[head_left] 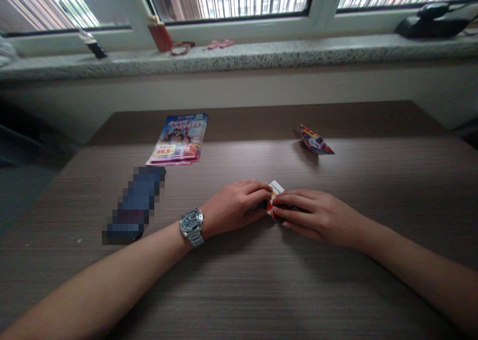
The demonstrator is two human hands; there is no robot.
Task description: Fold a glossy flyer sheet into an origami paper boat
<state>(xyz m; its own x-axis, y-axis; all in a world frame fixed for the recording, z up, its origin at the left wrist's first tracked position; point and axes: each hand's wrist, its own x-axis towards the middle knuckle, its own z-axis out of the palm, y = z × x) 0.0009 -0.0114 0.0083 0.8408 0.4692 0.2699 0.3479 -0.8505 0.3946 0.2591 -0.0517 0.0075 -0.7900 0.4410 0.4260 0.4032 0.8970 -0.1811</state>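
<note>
Between my hands, just above or on the table, is a small folded piece of printed paper [277, 187], white at its far end with orange and red below. My left hand [239, 205] grips its left side with bent fingers; a metal wristwatch [191, 221] is on that wrist. From the right, the fingertips of my right hand [317, 213] pinch the same paper. Much of the paper is hidden behind the fingers. Farther back on the right stands a folded paper boat [315, 142] with colourful print, touched by neither hand.
A stack of printed flyers [179, 138] lies at the back left of the wooden table [239, 290]. Nearer is a dark, pixelated flat object [138, 200]. The stone windowsill [261, 56] behind holds a red box [160, 35], pink pieces [221, 44] and a black device [433, 24].
</note>
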